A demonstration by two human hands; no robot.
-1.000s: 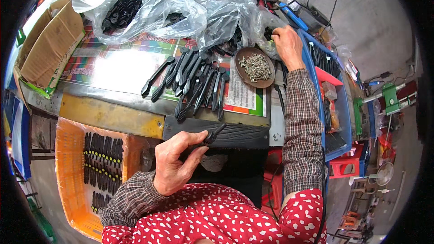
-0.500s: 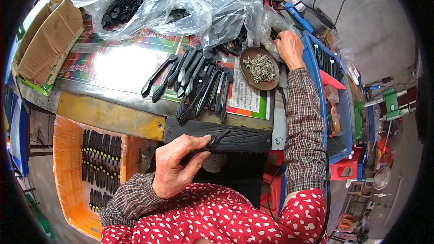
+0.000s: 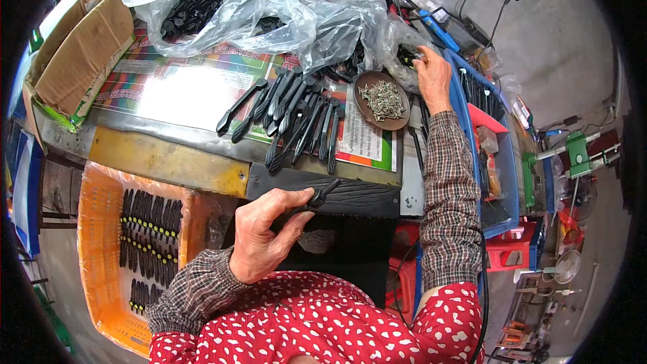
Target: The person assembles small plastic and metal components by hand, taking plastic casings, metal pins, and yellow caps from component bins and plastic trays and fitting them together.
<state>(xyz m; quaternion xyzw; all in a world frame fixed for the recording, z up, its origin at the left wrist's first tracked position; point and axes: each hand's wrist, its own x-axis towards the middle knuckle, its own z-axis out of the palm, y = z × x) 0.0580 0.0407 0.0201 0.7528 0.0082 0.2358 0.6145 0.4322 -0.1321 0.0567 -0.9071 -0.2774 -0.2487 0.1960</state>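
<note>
Close in front of me, my left hand (image 3: 273, 229) pinches a black plastic part (image 3: 323, 195) with a thin stem that points right, over the dark ridged block (image 3: 330, 192) on the table's front edge. My right hand (image 3: 433, 77) reaches to the far right, at the mouth of a clear plastic bag (image 3: 397, 74) with dark and yellow bits in it. Its fingers are bent together; whatever they grip is hidden. Beside that bag sits a brown dish (image 3: 367, 114) of small metal screws (image 3: 384, 100). Several black plastic handles (image 3: 286, 118) lie in a loose pile left of the dish.
An orange basket (image 3: 91, 243) at lower left holds rows of black pieces with yellow dots. Clear bags of black parts (image 3: 192, 12) line the back. A cardboard box (image 3: 84, 50) stands at far left, a blue bin (image 3: 502, 222) on the right. A cable hangs beside my right arm.
My right hand has drawn slightly right at the bag, and yellow bits inside now show. The left hand keeps hold of the black part, its stem tilted a little more upward.
</note>
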